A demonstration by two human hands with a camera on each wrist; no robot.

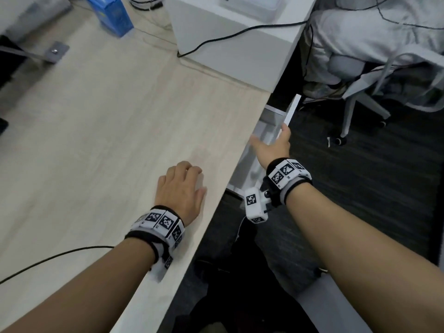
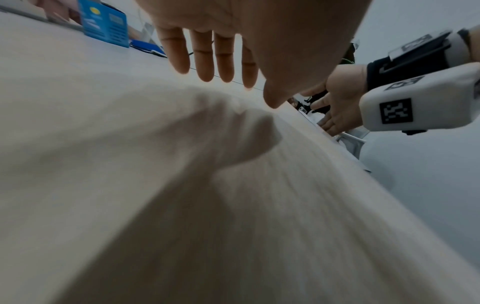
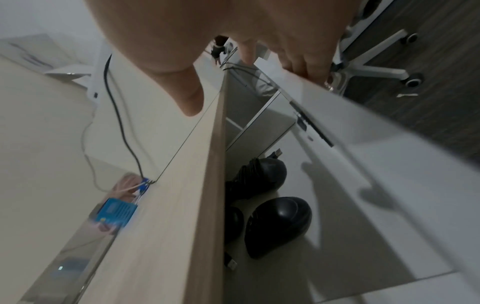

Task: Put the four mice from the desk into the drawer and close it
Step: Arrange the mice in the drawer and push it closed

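Observation:
The white drawer (image 1: 289, 115) under the wooden desk (image 1: 108, 131) stands partly open. My right hand (image 1: 276, 144) lies open against the top of the drawer front (image 3: 363, 144), fingers (image 3: 301, 63) at its upper edge and thumb spread over the gap. Inside, one black mouse (image 3: 278, 224) lies in plain sight, a second black mouse (image 3: 259, 176) sits beyond it, and a third dark one (image 3: 233, 218) is half hidden under the desk edge. My left hand (image 1: 180, 188) rests flat and open on the desk near its edge, holding nothing. No mouse shows on the desk.
A blue box (image 1: 110, 13) stands at the far end of the desk beside a white block (image 1: 228, 44) with a black cable (image 1: 240, 32) across it. An office chair (image 1: 360, 104) draped with grey cloth stands right of the drawer. Another cable (image 1: 48, 258) crosses the near desk.

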